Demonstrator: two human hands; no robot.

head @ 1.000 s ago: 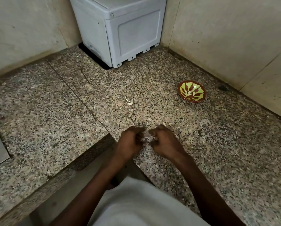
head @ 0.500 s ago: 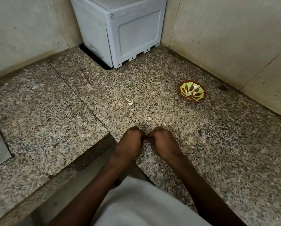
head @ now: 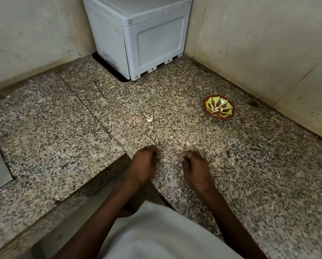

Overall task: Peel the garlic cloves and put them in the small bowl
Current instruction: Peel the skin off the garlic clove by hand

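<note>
Granite counter (head: 249,174): two hands, one bowl (head: 219,107), one clove (head: 149,118)

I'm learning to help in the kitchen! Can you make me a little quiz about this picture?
1. True or false: the small bowl sits on the granite counter.
2. Which hand is nearer the bowl: A left hand, B right hand?
3. What pale scrap lies alone between the hands and the grey box?

Key: 1 true. 2 B. 3 a piece of garlic, clove or peel.
</note>
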